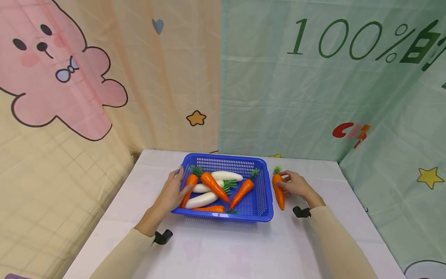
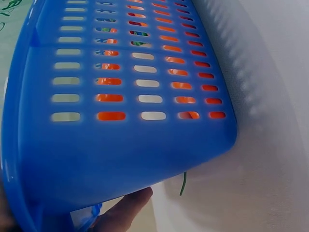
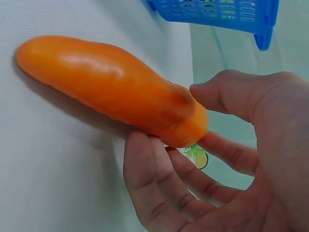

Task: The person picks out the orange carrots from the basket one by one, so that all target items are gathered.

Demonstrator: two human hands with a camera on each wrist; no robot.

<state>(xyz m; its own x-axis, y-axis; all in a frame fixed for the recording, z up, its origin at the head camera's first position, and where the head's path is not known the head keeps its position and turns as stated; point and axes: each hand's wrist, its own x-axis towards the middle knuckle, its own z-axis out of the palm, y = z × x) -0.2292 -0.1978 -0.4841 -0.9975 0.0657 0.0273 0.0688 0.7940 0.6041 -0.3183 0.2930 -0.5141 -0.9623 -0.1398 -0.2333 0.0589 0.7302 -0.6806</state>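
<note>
A blue plastic basket (image 1: 269,193) with slotted walls holds several orange carrots (image 1: 215,186) and white radishes (image 1: 201,200). On its left side my left hand (image 1: 171,193) grips the rim, thumb reaching inside over a carrot. The left wrist view shows the outer wall (image 2: 120,159) of the basket, with fingertips (image 2: 130,205) beyond its far end. To the right of the basket, one carrot (image 1: 278,192) lies along the table, green top pointing away. My right hand (image 1: 296,184) pinches its thick end between thumb and fingers; the tapered end (image 3: 48,55) stays uncovered.
The basket stands on a white-covered table (image 1: 209,252). Printed curtains (image 1: 278,97) hang behind the table and at both sides. A black wrist camera (image 1: 163,236) is worn on the left wrist, another black camera (image 1: 301,212) on the right.
</note>
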